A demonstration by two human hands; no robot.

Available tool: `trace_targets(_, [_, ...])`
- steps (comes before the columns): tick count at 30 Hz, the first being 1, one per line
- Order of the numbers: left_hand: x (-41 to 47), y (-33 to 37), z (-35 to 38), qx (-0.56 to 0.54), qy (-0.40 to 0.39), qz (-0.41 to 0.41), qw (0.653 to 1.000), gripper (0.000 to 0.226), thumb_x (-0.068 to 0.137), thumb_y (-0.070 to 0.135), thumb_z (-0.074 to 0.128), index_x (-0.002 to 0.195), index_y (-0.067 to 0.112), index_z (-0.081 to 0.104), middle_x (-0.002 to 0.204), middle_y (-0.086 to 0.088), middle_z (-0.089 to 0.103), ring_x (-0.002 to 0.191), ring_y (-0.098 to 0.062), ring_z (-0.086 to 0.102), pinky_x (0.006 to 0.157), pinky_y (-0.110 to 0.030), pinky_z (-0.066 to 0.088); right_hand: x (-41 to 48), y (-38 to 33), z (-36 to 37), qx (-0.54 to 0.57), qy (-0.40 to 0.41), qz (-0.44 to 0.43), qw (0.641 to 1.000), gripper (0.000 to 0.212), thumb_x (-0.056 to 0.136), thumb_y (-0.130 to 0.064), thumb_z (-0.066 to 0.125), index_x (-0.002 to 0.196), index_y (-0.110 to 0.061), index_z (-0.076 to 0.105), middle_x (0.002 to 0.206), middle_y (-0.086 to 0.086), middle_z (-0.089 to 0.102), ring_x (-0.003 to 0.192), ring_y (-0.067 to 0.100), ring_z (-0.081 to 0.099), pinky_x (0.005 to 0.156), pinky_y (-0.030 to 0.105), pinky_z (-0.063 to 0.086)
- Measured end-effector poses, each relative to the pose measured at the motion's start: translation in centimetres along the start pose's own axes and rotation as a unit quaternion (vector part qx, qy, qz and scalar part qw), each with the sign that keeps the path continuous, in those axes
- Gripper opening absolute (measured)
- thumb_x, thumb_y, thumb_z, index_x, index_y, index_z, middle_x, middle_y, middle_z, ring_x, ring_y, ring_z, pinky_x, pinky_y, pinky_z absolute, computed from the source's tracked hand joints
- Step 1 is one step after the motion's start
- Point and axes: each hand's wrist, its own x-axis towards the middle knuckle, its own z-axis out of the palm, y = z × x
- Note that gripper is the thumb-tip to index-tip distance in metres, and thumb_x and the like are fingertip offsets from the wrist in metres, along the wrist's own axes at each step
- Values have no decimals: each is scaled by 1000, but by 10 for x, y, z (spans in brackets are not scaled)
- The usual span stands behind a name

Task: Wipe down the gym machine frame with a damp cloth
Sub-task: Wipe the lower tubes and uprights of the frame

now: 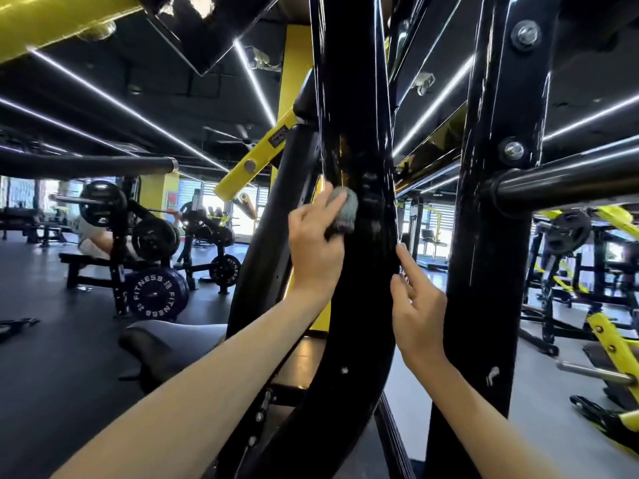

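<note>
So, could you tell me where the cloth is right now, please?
In the head view, the grey cloth sits just left of centre, gripped by the left hand and pressed against the black frame post, above the right hand.

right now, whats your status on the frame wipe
Left hand holds grey cloth against black upright. Right hand open, touching the upright's right edge. Nothing seen blocking the wipe.

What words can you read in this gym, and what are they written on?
"FITNESS", printed twice around the purple weight plate.
"FITNESS", on the small black plate behind it.
The black sticker on the yellow arm has markings, but they are too blurred to read.
Nothing else can be read.
</note>
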Motion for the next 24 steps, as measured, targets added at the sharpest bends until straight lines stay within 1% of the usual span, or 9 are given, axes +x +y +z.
trace_targets(3, [8, 3, 4, -20, 10, -33, 999, 58, 81, -12, 58, 133, 15, 57, 141, 0, 51, 124, -18, 45, 108, -21, 34, 1, -5, 0, -6, 18, -3, 1000, 45, 95, 5, 46, 136, -13, 53, 53, 0, 55, 41, 6, 31, 43, 19, 27])
trace_targets(5, [-24, -10, -3, 41, -38, 18, 998, 52, 88, -3, 55, 137, 16, 52, 145, 3, 45, 124, -19, 41, 108, -19, 30, 2, -11, -4, 13, 21, 3, 1000, 42, 95, 6, 47, 132, -10, 57, 83, 20, 69, 50, 16, 53, 49, 28, 46])
trace_targets(8, [-78, -26, -24, 119, -164, 235, 950, 38, 102, 17, 35, 130, 7, 60, 142, -9, 49, 115, -29, 39, 104, -34, 36, 6, -9, -15, 31, 18, 23, 999, 38, 95, 6, 46, 130, -5, 58, 119, 5, 67, 108, 15, 65, 94, 36, 53])
trace_targets(10, [-65, -35, -29, 146, -212, 325, 910, 37, 96, 11, 42, 126, 7, 62, 139, -11, 52, 116, -28, 40, 101, -39, 37, 6, -4, -19, 38, 20, 43, 998, 34, 96, 4, 47, 126, -5, 61, 116, 3, 68, 110, 12, 64, 97, 41, 52])
trace_targets(14, [-5, -3, -11, 206, -133, 221, 944, 47, 84, 13, 46, 129, 8, 59, 140, -9, 52, 133, -27, 36, 109, -40, 21, -7, 4, -18, 28, 7, 81, 996, 41, 94, 6, 44, 115, -22, 66, 104, -7, 71, 103, 10, 67, 96, 39, 52])
trace_targets(16, [-15, 7, -1, 233, -157, 245, 928, 50, 84, 12, 42, 131, 5, 56, 142, -11, 50, 137, -28, 36, 114, -42, 14, -14, 7, -18, 45, 14, 96, 994, 41, 94, 5, 45, 110, -27, 66, 106, -5, 71, 105, 13, 66, 97, 41, 51])
trace_targets(18, [-55, -1, -2, 271, -231, 377, 855, 46, 89, 12, 38, 129, 4, 58, 141, -13, 51, 137, -29, 40, 115, -45, 18, -16, 10, -22, 61, 36, 119, 990, 36, 96, 0, 46, 107, -25, 69, 105, -3, 71, 104, 16, 67, 97, 44, 51])
trace_targets(22, [-109, -6, -15, 335, -413, 568, 628, 53, 96, 14, 20, 109, 9, 71, 120, -14, 66, 126, -31, 53, 117, -46, 13, -22, 14, -33, 42, 55, 142, 987, 30, 99, -8, 45, 120, -8, 66, 109, 5, 69, 103, 15, 66, 95, 44, 52])
trace_targets(24, [-86, 10, 5, 393, -396, 553, 620, 45, 89, 17, 30, 97, 11, 74, 101, -10, 71, 115, -31, 59, 116, -47, 11, -28, 13, -34, 31, 36, 139, 989, 31, 100, -11, 43, 124, -10, 63, 110, 1, 69, 105, 12, 64, 97, 38, 51])
